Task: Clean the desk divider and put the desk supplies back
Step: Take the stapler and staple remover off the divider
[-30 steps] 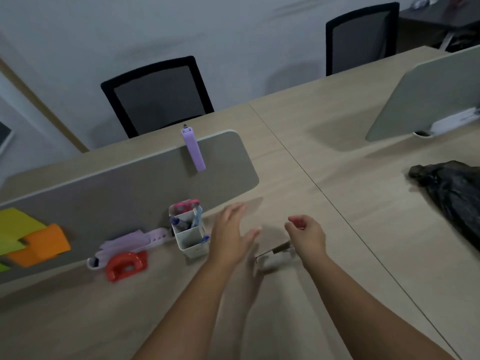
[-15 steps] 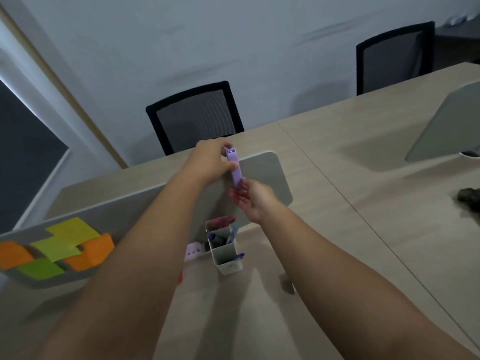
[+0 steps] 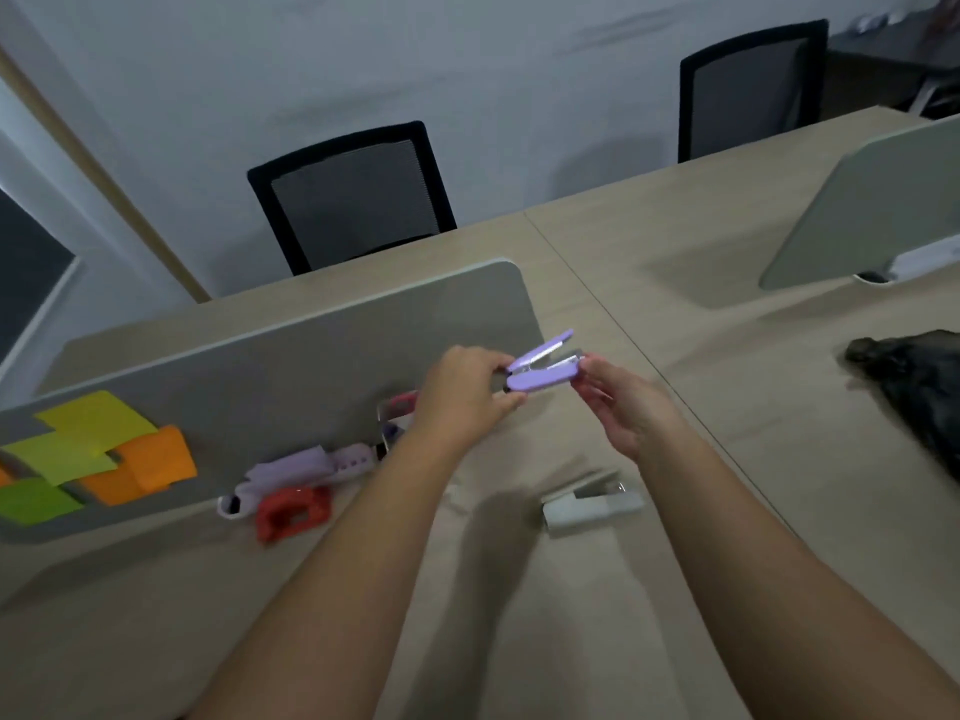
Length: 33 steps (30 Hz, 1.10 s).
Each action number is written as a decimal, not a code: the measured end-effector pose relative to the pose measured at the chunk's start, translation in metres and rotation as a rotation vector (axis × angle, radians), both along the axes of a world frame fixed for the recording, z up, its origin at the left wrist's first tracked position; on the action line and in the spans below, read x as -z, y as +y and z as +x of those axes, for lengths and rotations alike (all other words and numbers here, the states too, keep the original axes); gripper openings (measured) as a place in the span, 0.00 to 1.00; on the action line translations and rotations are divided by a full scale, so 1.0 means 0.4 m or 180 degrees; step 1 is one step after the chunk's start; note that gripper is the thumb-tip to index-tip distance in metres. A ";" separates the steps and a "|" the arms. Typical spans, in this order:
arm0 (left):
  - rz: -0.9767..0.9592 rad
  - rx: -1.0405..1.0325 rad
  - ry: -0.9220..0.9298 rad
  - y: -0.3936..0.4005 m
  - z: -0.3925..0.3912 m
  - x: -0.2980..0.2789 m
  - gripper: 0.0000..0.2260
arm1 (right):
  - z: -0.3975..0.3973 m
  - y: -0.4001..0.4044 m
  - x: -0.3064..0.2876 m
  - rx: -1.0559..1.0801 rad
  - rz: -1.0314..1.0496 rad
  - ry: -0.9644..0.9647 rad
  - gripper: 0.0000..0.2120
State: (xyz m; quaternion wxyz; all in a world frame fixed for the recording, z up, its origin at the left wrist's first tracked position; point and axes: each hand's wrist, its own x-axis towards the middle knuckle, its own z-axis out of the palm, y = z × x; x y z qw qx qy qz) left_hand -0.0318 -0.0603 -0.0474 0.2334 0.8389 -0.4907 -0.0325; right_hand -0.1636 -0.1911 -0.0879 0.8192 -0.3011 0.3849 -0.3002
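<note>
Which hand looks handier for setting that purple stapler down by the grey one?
Probably the right hand: it grips the purple stapler and hovers nearer the grey stapler than the left hand.

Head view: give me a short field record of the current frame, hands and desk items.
left hand: gripping hinge end of purple stapler
right hand: fingertips on stapler's other end
stapler state: open, off the desk
divider: upright, sticky notes on its left part
at divider base: red tape dispenser, pen holder partly hidden
desk: white stapler lying by right forearm
</note>
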 end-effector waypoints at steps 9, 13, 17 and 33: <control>0.0691 0.0366 0.0444 0.082 -0.259 0.353 0.17 | -0.303 0.118 0.236 0.0142 0.0090 0.1325 0.10; 0.0863 0.0480 0.0553 0.109 -0.295 0.417 0.16 | -0.353 0.157 0.283 0.0018 0.0010 0.1744 0.07; 0.1021 0.0478 0.0479 0.119 -0.304 0.446 0.13 | -0.358 0.170 0.322 -0.0230 -0.0400 0.2376 0.10; 0.0217 -0.0922 0.1086 0.373 -0.199 0.390 0.15 | -0.181 0.286 0.208 -0.0673 -0.2048 0.2481 0.06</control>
